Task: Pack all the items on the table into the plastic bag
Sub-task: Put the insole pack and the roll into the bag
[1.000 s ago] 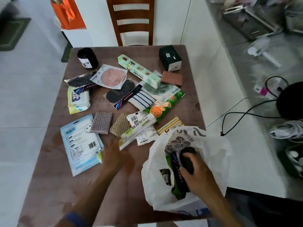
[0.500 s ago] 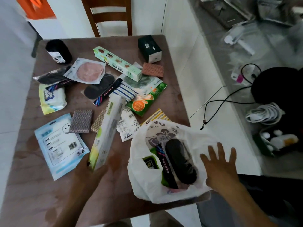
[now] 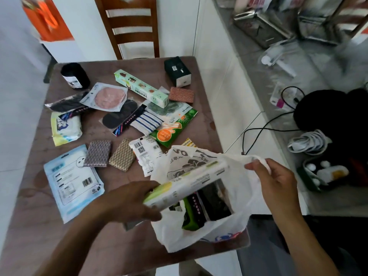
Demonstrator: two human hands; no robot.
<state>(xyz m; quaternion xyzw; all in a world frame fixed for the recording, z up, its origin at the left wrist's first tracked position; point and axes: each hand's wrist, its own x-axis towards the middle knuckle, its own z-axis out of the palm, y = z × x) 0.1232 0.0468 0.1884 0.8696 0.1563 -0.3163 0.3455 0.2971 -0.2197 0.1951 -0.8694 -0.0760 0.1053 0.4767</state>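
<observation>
Two hands at the bag [image 3: 201, 234], lower centre-right of frame, on the near right corner of the desk [image 3: 39, 226]. Left hand [image 3: 131, 200] grips a long white-green box [image 3: 187, 184] by its near end, box lying across the bag mouth. Right hand [image 3: 276, 182] pinches the bag's right rim, holding it open. Dark and green packs already inside. Many items on the desk across centre and upper left: blue pack [image 3: 71, 180], two woven pads, green carton [image 3: 141, 87], black jar [image 3: 74, 75].
</observation>
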